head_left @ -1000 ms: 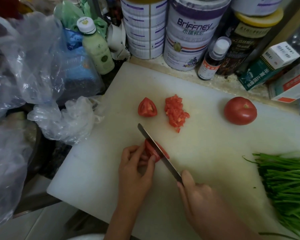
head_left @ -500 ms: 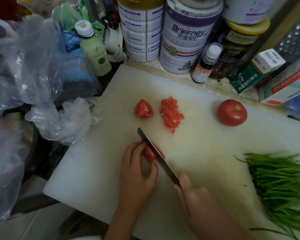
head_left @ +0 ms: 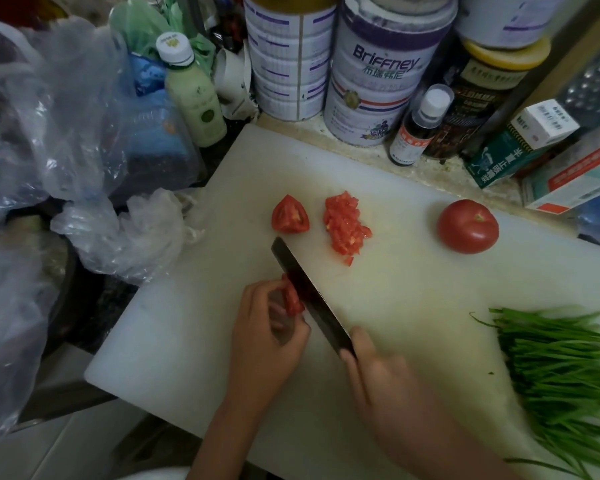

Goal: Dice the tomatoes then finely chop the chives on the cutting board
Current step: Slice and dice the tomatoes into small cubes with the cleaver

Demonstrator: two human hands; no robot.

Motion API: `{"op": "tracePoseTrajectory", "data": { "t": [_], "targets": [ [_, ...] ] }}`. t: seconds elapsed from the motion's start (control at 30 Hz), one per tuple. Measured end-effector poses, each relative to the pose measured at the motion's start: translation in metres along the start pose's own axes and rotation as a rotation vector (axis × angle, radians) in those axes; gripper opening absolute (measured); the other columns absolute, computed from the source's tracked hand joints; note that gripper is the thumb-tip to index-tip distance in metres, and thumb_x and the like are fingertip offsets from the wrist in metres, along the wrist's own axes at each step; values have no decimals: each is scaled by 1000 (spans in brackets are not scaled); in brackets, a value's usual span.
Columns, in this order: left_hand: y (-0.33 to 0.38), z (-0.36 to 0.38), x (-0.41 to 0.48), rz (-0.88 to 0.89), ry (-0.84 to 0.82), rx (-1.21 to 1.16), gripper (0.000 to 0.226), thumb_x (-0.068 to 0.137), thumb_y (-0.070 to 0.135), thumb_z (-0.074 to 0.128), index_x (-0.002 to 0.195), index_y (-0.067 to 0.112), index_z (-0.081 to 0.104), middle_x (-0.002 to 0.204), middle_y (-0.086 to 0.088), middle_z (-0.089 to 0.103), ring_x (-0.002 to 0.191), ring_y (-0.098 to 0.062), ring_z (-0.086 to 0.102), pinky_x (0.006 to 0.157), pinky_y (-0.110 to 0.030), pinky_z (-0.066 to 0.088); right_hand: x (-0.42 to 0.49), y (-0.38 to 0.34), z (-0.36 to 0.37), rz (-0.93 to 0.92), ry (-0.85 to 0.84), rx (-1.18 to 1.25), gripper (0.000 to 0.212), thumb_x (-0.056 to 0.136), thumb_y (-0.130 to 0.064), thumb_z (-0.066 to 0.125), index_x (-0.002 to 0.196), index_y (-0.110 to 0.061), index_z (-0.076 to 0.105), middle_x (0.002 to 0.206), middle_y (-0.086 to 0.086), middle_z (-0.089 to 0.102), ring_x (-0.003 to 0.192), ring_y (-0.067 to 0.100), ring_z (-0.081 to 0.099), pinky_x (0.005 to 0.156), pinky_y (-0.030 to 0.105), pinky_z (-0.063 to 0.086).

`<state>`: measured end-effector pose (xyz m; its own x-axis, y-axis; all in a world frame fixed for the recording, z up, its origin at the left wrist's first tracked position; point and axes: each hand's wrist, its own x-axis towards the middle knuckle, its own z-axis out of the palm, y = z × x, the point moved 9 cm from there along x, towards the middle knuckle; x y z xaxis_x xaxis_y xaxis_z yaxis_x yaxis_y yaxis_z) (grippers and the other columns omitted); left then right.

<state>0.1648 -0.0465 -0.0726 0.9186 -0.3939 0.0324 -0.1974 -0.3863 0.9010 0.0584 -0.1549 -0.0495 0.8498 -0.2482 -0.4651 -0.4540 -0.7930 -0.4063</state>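
Hands meet toward the near edge of the cutting board [head_left: 187, 341]: the left hand [head_left: 264, 327] pinches a small tomato piece [head_left: 291, 299] in curled fingers, and the right hand [head_left: 378, 368] grips the knife [head_left: 305, 292], blade against the piece. I'd tuck those fingertips back and slice thin. Bare board lies just right of the blade. A wedge [head_left: 289, 215], the diced pile [head_left: 345, 225] and a whole tomato [head_left: 467, 226] sit toward the far edge, the chives [head_left: 561, 368] lie along the right edge, and a plastic bag [head_left: 125, 233] crowds the left edge.

You have one cutting board [head_left: 395, 306], one knife [head_left: 314, 301], one whole tomato [head_left: 467, 226], one tomato wedge [head_left: 289, 215], one diced pile [head_left: 345, 225], one part-cut piece [head_left: 291, 299], one chive bunch [head_left: 561, 368].
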Motion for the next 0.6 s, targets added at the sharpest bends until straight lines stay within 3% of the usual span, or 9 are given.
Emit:
{"op": "tracePoseTrajectory", "data": {
  "t": [0.13,0.2,0.27,0.4,0.6],
  "targets": [
    [-2,-5,-4,1,-21,54,34,80,13,67,107,31,56,100,9,55,84,-8,58,68,-14,47,-14,11,5,37,-56,22,22,98,-46,18,108,-28,25,65,-3,40,58,17,38,49,24,29],
    [-3,-9,-7,-1,-27,78,36,85,10,65,107,36,52,102,10,56,87,-6,58,72,-17,49,-8,9,-1,21,-40,27,18,99,-45,18,103,-28,25,66,-2,41,58,17,39,50,28,30],
    [-1,-11,-9,-8,-8,96,31,83,21,61,110,34,51,102,9,57,88,-4,58,73,-20,50,2,0,-7,-32,-6,29,18,100,-42,19,102,-26,27,65,-4,40,58,18,41,52,31,30],
    [7,-5,-7,-69,35,158,40,81,42,71,111,32,45,100,17,51,85,-1,55,68,-11,44,16,-13,-11,-110,68,33,12,101,-38,23,96,-27,23,61,-8,35,73,28,56,59,32,31],
    [6,-6,-2,-107,83,265,21,83,16,71,97,18,55,95,7,51,81,-1,54,67,-4,40,-4,7,-3,-40,12,94,16,99,-42,22,103,-27,27,61,-2,39,52,15,36,59,31,32]
  ]
}}
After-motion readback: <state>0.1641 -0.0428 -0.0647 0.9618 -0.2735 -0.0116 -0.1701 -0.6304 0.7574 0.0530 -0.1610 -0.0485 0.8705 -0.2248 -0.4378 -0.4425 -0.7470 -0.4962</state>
